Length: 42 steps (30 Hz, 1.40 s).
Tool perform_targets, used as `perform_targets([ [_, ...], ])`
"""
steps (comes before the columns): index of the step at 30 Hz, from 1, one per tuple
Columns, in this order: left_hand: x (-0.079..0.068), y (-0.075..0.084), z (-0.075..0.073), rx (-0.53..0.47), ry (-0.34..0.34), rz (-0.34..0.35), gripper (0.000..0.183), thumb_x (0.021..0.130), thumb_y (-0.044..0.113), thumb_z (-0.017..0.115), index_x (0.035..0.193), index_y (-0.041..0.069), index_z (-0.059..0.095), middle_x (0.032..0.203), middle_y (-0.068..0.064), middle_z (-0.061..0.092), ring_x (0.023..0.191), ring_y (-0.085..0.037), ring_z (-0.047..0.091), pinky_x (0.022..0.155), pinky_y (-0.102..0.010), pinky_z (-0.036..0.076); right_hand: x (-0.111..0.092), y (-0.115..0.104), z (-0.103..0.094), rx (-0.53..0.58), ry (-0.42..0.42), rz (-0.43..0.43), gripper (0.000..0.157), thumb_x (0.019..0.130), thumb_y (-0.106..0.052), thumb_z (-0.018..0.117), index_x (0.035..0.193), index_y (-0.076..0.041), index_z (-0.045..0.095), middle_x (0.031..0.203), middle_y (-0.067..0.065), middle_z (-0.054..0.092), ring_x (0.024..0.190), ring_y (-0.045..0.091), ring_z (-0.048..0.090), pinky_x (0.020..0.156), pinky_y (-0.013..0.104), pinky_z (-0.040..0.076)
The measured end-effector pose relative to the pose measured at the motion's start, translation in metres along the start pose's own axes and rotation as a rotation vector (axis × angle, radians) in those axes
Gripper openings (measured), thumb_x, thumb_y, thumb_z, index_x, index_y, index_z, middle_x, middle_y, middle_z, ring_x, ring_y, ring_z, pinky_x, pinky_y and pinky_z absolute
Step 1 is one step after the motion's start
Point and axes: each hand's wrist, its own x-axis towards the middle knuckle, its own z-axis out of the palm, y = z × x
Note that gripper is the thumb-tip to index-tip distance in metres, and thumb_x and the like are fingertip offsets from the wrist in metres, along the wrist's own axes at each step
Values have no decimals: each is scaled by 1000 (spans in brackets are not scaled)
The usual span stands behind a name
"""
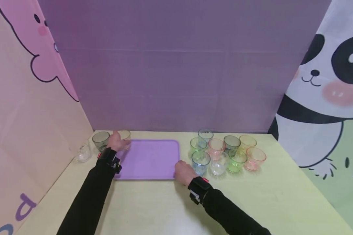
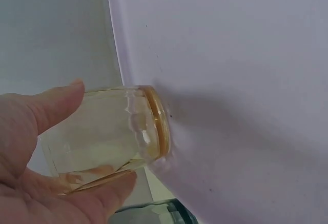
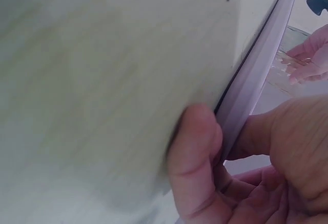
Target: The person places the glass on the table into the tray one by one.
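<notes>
A purple tray (image 1: 150, 160) lies flat on the table. At its far left corner my left hand (image 1: 116, 141) holds a pale amber glass (image 2: 102, 131) between thumb and fingers. In the left wrist view the glass's thick base sits right at the tray's surface. My right hand (image 1: 184, 172) pinches the near right corner of the tray; in the right wrist view its thumb and a bent finger (image 3: 195, 162) lie on either side of the tray's rim (image 3: 256, 70).
Left of my left hand stand a grey glass (image 1: 101, 141) and a clear glass (image 1: 84, 153) near the side wall. Several tinted glasses crowd together right of the tray, among them a blue glass (image 1: 200, 163) and a pink glass (image 1: 255, 159). A purple backdrop (image 1: 176, 81) rises behind the table.
</notes>
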Motion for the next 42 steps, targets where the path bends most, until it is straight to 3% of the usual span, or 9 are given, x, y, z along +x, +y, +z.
perform_targets([
  [10, -3, 1, 1, 30, 33, 9, 74, 87, 26, 64, 131, -18, 26, 119, -49, 51, 115, -58, 51, 101, -58, 45, 1, 1, -1, -7, -20, 4, 16, 83, -6, 66, 91, 8, 64, 92, 18, 63, 74, 29, 61, 68, 39, 58],
  [18, -2, -5, 6, -19, 55, -29, 83, 85, 26, 66, 143, -10, 18, 122, -48, 49, 117, -57, 50, 101, -60, 46, 0, 0, -1, 6, -21, 3, 16, 83, -4, 65, 92, 8, 64, 91, 18, 63, 74, 29, 61, 69, 40, 58],
  [28, -7, -4, 8, 14, 99, -10, 81, 83, 21, 68, 142, -7, 20, 118, -49, 51, 113, -58, 52, 96, -61, 48, -1, -1, 0, 1, -11, 4, 17, 82, -3, 65, 93, 9, 64, 90, 17, 63, 72, 28, 60, 67, 39, 58],
  [37, -24, 0, -4, 81, 49, 33, 99, 89, 39, 61, 150, -12, 3, 116, -49, 51, 110, -58, 54, 95, -61, 49, -1, -1, -2, -20, 7, -25, 13, 82, -4, 64, 88, 8, 64, 88, 16, 62, 72, 27, 60, 66, 39, 57],
  [42, -33, -3, -5, 99, 47, 58, 99, 92, 47, 59, 149, -15, 6, 113, -50, 52, 109, -58, 55, 93, -61, 49, -4, -2, -4, -7, 19, -24, 11, 81, -3, 65, 84, 7, 64, 87, 16, 62, 70, 28, 60, 63, 40, 56],
])
